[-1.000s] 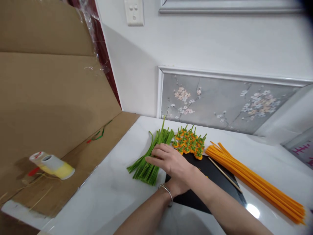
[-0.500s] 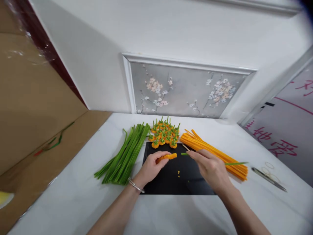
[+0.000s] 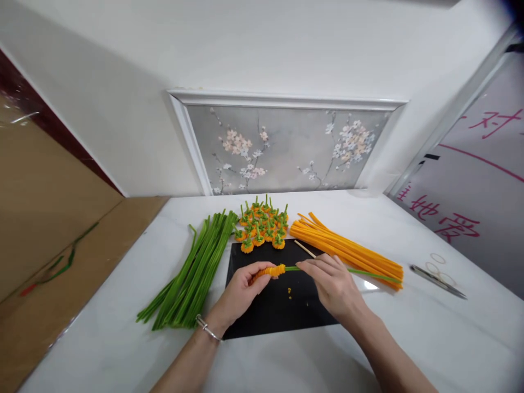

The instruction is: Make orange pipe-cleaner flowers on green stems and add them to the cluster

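Observation:
Over the black mat point(image 3: 262, 314), my left hand point(image 3: 245, 284) pinches a coiled orange pipe-cleaner piece point(image 3: 273, 271). My right hand point(image 3: 331, 281) grips a green stem point(image 3: 360, 271), whose left tip meets the end of the orange coil. A thin wooden stick point(image 3: 305, 249) also runs under the fingers of my right hand; whether they hold it I cannot tell. Small orange shapes with green tops point(image 3: 262, 229) stand grouped behind the mat. Green stems point(image 3: 200, 273) lie in a bundle on the left, and orange stems point(image 3: 347, 245) lie on the right.
Tweezers point(image 3: 438, 281) and thin loops point(image 3: 437, 258) lie on the white table point(image 3: 409, 333) at the right. Orange scraps point(image 3: 289, 293) are on the mat. Cardboard point(image 3: 53, 218) borders the left side, and a framed floral panel point(image 3: 286, 147) is behind.
My hands have come closer together, and the green stem now touches the orange coil. The camera view has shifted, so the table items appear further left.

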The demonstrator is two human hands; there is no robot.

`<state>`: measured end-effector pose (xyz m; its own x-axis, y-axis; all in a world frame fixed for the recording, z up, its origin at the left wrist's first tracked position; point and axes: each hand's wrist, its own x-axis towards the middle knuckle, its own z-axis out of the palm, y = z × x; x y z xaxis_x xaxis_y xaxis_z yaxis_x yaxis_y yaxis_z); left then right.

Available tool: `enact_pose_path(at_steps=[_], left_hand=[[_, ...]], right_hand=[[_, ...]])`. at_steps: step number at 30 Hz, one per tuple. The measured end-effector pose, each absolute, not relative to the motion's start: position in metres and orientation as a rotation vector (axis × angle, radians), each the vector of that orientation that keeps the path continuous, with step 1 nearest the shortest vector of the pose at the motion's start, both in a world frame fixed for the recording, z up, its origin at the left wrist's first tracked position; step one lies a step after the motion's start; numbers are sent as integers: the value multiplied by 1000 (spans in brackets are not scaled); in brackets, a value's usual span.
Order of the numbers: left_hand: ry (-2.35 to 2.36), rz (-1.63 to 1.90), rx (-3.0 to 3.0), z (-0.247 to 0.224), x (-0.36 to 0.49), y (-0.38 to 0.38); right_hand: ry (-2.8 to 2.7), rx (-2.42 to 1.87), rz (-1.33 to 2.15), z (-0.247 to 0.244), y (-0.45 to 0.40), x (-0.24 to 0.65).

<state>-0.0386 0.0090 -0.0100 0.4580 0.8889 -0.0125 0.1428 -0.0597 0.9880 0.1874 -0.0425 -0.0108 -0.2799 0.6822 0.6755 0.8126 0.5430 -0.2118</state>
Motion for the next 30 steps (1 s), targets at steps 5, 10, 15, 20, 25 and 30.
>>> enact_pose_path(at_steps=[5,10,15,20,25,30], left_hand=[[960,779,1617,-12,-38,9],[1008,770,1679,-18,-35,8],[1003,794,1712,-20,-32,5],[955,693,1843,-16,-31,1],[976,701,1869,-14,-30,-2],[1062,824,1885,-14,-33,1]], right_hand=[[-2104,-1191,-253,-11,-43,184],[-2083,-1193,-277,-16,-43,185],[-2035,-1116,-215,-23,-42,181],[-2014,-1090,-94,-29,-43,172],[-1991,-1138,0,-34,-44,169],[-1919,-1185,10,-39,-44,176]])
